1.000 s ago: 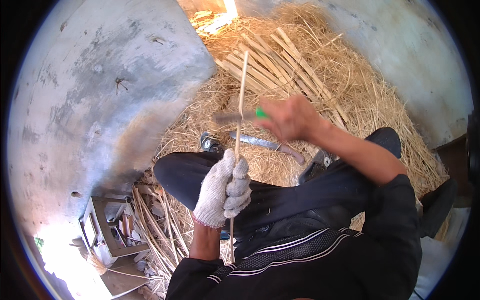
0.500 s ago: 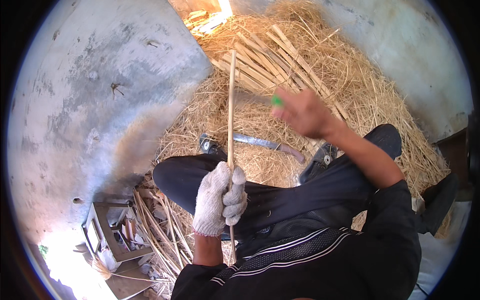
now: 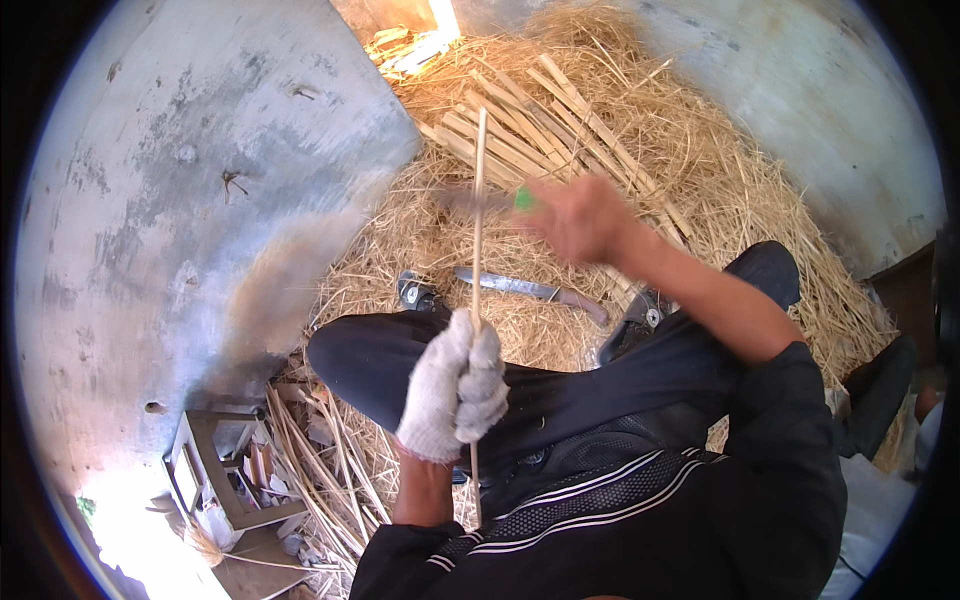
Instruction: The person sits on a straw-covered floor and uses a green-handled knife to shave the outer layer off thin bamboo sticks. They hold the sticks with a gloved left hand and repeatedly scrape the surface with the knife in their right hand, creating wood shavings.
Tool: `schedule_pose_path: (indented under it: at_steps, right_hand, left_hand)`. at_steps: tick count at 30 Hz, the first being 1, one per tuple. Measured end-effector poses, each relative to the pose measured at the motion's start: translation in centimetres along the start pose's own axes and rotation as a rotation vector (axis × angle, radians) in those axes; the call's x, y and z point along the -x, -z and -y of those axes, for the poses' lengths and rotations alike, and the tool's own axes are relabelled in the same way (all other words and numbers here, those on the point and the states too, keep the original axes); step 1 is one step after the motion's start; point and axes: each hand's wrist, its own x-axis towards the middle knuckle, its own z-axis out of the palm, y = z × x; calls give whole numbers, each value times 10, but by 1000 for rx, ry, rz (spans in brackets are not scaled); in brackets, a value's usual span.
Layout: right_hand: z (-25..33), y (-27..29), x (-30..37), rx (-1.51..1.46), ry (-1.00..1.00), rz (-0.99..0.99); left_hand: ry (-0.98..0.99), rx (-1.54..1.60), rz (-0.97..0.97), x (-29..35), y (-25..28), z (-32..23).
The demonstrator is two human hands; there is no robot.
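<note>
My left hand [image 3: 452,390], in a whitish knit glove, is closed around a long thin strip of wood or bamboo [image 3: 479,215]. The strip stands nearly lengthwise in view, its far end beyond my feet and its near end passing below the glove toward my body. Bare, my right hand [image 3: 583,222] grips a knife with a green handle part [image 3: 524,199]. Its blade points left and is smeared by motion, lying across or close to the upper strip; whether it touches cannot be made out. Beneath, a large knife with a brown handle [image 3: 520,286] lies on shavings between my shoes.
A heap of straw-like shavings [image 3: 715,190] covers the floor ahead, with several split strips [image 3: 525,125] laid on it. Thin strips [image 3: 335,460] lie at my left beside a wooden frame box [image 3: 235,505] holding scraps. Walls [image 3: 200,130] rise left and right.
My right hand with the knife has moved left and slightly nearer the strip's line. My left hand and the strip have shifted a little right, and the strip's visible face looks narrower.
</note>
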Motion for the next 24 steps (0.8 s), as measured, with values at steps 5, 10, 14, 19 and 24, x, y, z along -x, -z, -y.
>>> schedule_pose_path:
  at_steps: [5, 10, 14, 19, 24]
  right_hand:
    - [-163, 62, -2, 186, -927, -53]
    - [-67, 59, -4, -255, -347, -194]
    - [16, 52, -3, -291, -26, 85]
    - [27, 51, -4, -280, 8, 60]
    - [11, 43, -6, -130, 54, 8]
  left_hand:
    - [154, -308, -14, 26, 2, 33]
    - [126, 245, 137, 17, 26, 18]
    - [192, 309, 241, 12, 27, 15]
    - [228, 369, 317, 10, 24, 20]
    - [244, 439, 368, 4, 23, 22]
